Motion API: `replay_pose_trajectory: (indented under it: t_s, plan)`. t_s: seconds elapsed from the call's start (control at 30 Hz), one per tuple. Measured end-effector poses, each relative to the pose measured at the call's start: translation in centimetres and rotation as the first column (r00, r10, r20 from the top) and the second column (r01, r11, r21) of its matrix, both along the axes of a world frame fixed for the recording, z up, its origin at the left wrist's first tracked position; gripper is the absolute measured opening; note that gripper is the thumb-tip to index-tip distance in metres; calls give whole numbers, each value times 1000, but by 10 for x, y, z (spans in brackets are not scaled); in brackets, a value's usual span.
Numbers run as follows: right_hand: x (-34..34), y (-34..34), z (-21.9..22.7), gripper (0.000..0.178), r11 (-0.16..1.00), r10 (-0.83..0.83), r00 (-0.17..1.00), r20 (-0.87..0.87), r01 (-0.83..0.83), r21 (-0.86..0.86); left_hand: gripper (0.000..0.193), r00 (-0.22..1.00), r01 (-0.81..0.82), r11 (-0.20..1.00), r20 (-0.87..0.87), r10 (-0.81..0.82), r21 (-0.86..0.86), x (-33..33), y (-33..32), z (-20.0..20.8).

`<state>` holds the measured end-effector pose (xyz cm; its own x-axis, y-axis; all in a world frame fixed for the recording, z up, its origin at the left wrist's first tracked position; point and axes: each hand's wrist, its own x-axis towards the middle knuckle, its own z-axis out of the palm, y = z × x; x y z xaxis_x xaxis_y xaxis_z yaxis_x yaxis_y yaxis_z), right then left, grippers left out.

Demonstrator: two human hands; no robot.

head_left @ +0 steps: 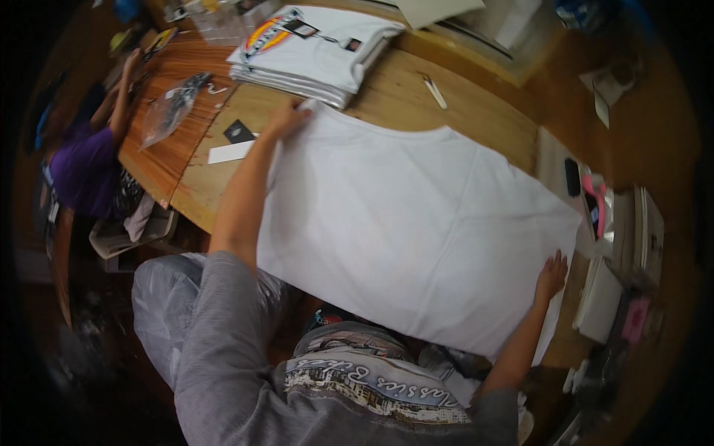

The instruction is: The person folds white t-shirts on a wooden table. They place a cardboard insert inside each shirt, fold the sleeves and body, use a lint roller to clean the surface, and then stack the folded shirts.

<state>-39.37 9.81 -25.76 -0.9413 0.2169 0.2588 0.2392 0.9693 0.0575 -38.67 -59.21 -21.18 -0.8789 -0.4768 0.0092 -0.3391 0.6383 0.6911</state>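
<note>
A large white T-shirt (401, 215) lies spread across the wooden table, its neckline curve toward the far side and its near edge hanging toward my lap. My left hand (291, 119) grips the shirt at its far left corner, close to the stack of folded shirts. On the right part of the cloth rests my right hand (551, 276), its fingers stretched out flat near the side edge. Folded white T-shirts (312, 52) with a colourful print and a tag on top are piled beyond my left hand.
White-handled tweezers or snips (435, 93) lie on the wooden table (476, 89). Left are a black tag (238, 131), a white card strip (229, 152) and a clear plastic bag (175, 111). Pink-handled scissors (595, 197) sit at right. Another person in purple (85, 167) works at far left.
</note>
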Motion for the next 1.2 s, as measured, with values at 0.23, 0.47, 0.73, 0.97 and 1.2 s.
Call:
replay_pose_trajectory:
  t_s: [0.23,0.47,0.73,0.97,1.2]
  plan:
    - [-2,-7,2,41,998,-63,997,34,64,-2,38,992,-126,927,-45,118,-354,3,-11,-9]
    - [-37,-14,31,43,995,-22,1000,-6,21,-94,39,979,-144,752,20,205,-643,19,86,-2]
    - [-94,-15,16,43,986,-32,997,74,44,-162,55,940,-69,786,223,257,-615,-7,84,-37]
    - [-140,18,40,33,894,-374,905,-201,294,-337,19,911,129,785,-241,-335,-606,-62,217,-10]
    - [-194,68,26,32,831,-162,985,-65,101,-547,31,996,18,886,-70,-57,-463,-132,283,-18]
